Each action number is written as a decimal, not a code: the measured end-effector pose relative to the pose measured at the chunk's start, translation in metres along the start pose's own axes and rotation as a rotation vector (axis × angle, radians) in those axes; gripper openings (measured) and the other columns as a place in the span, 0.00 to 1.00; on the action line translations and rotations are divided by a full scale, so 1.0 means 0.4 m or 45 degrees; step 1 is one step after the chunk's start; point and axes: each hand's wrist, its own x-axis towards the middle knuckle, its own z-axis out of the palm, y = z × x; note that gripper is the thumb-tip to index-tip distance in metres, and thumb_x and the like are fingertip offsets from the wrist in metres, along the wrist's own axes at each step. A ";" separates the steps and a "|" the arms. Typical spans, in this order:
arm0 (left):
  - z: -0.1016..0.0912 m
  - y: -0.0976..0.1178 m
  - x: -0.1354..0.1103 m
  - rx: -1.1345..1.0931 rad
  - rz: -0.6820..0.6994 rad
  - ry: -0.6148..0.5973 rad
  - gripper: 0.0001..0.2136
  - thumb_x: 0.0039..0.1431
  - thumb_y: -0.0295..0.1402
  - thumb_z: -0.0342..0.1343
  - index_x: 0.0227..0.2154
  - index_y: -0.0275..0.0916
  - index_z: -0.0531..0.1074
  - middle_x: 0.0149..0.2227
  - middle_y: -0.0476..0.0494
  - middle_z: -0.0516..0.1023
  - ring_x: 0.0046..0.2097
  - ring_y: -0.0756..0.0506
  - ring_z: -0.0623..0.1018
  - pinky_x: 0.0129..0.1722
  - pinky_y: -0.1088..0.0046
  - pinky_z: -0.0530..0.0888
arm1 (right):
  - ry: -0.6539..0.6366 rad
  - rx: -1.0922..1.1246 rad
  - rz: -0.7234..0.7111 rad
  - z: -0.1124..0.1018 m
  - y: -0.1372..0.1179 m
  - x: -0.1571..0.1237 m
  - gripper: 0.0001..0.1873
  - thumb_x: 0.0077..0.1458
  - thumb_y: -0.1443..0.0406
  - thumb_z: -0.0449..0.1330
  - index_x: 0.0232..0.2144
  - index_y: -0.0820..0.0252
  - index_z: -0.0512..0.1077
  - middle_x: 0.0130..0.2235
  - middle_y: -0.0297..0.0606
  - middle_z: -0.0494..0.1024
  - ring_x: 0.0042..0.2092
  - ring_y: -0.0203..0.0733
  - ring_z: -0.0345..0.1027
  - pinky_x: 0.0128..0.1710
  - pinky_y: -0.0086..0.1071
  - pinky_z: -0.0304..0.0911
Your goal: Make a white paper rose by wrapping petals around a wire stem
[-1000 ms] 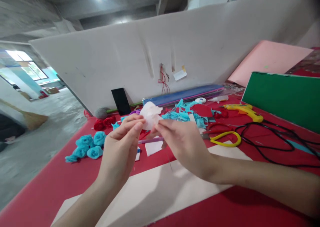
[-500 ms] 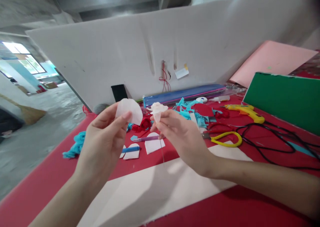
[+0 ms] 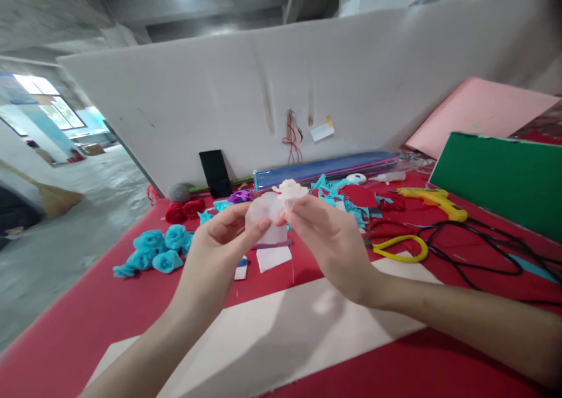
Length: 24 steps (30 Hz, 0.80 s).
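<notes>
My left hand [image 3: 223,234] pinches a thin white paper petal [image 3: 260,212] between thumb and fingers. The petal's right edge meets the base of a white paper flower [image 3: 292,191]; whether it is stuck there I cannot tell. My right hand [image 3: 331,240] is closed round the flower just below its ruffled head, and a thin wire stem [image 3: 293,272] hangs down under the fingers. Behind and below the hands lie more cut white petals [image 3: 273,259] and a purple pen [image 3: 281,244], both partly hidden.
Blue paper roses [image 3: 167,261] and red ones [image 3: 175,213] lie at left. A black phone [image 3: 215,174] leans on the white board [image 3: 184,105]. Yellow-handled pliers [image 3: 401,249], a yellow glue gun [image 3: 439,200] and black cord [image 3: 465,263] lie right. White paper [image 3: 246,351] covers the front.
My left hand has moved right with the petal, bringing it from apart to against the flower. The blue roses and phone behind it show more fully now. My right hand stays nearly in place.
</notes>
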 end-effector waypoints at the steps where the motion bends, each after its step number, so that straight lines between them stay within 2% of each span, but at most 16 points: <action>1: -0.004 0.004 0.000 0.036 0.026 0.020 0.08 0.45 0.32 0.63 0.31 0.38 0.76 0.28 0.50 0.78 0.32 0.51 0.76 0.31 0.84 0.73 | 0.011 -0.055 -0.070 -0.001 0.003 0.000 0.09 0.57 0.70 0.51 0.29 0.64 0.70 0.35 0.37 0.71 0.37 0.31 0.65 0.38 0.25 0.62; 4: -0.016 0.011 -0.004 0.094 0.154 0.167 0.04 0.46 0.33 0.62 0.28 0.41 0.76 0.27 0.54 0.78 0.33 0.52 0.76 0.32 0.85 0.72 | 0.062 -0.191 -0.330 0.000 0.013 -0.005 0.09 0.56 0.71 0.52 0.28 0.64 0.71 0.37 0.40 0.68 0.38 0.32 0.63 0.36 0.26 0.62; 6: -0.018 0.014 -0.011 0.107 0.220 0.258 0.04 0.47 0.34 0.62 0.28 0.43 0.76 0.27 0.55 0.78 0.33 0.52 0.76 0.32 0.84 0.72 | 0.073 -0.234 -0.509 0.001 0.020 -0.010 0.09 0.56 0.72 0.52 0.27 0.64 0.70 0.34 0.39 0.67 0.36 0.33 0.62 0.34 0.28 0.62; 8: -0.015 0.014 -0.023 0.113 0.250 0.282 0.05 0.47 0.34 0.62 0.29 0.44 0.76 0.28 0.54 0.79 0.32 0.51 0.76 0.30 0.83 0.73 | 0.054 -0.247 -0.640 0.001 0.023 -0.015 0.11 0.56 0.72 0.51 0.26 0.63 0.70 0.31 0.38 0.67 0.34 0.34 0.62 0.32 0.29 0.62; 11: -0.004 0.011 -0.044 0.105 0.273 0.200 0.03 0.46 0.33 0.62 0.27 0.45 0.77 0.32 0.53 0.80 0.39 0.48 0.77 0.31 0.82 0.74 | 0.019 -0.257 -0.689 -0.002 0.016 -0.020 0.10 0.57 0.71 0.50 0.29 0.63 0.71 0.29 0.38 0.69 0.32 0.34 0.62 0.30 0.30 0.62; 14: 0.002 0.005 -0.058 0.076 0.279 0.025 0.05 0.49 0.30 0.60 0.29 0.49 0.76 0.40 0.53 0.79 0.48 0.46 0.75 0.42 0.79 0.74 | 0.006 -0.298 -0.699 -0.006 0.002 -0.017 0.10 0.57 0.71 0.51 0.31 0.63 0.72 0.26 0.37 0.69 0.29 0.34 0.60 0.27 0.28 0.60; 17: 0.000 0.001 -0.062 0.099 0.323 -0.096 0.08 0.51 0.30 0.59 0.33 0.50 0.76 0.43 0.52 0.78 0.51 0.45 0.72 0.53 0.72 0.68 | -0.012 -0.334 -0.725 -0.010 -0.008 -0.011 0.12 0.57 0.71 0.50 0.29 0.63 0.73 0.24 0.37 0.68 0.27 0.34 0.58 0.26 0.27 0.59; 20: -0.003 0.003 -0.063 0.121 0.389 -0.147 0.07 0.51 0.31 0.58 0.32 0.51 0.77 0.43 0.53 0.78 0.52 0.45 0.71 0.53 0.72 0.69 | 0.005 -0.345 -0.751 -0.012 -0.009 -0.007 0.13 0.57 0.71 0.50 0.26 0.65 0.73 0.23 0.37 0.67 0.26 0.34 0.57 0.26 0.27 0.57; 24: -0.001 0.012 -0.074 0.129 0.435 -0.192 0.12 0.52 0.28 0.57 0.33 0.58 0.76 0.44 0.59 0.77 0.53 0.45 0.70 0.53 0.70 0.69 | 0.000 -0.287 -0.750 -0.013 -0.007 -0.007 0.16 0.59 0.69 0.48 0.23 0.66 0.71 0.22 0.37 0.64 0.26 0.34 0.55 0.25 0.28 0.55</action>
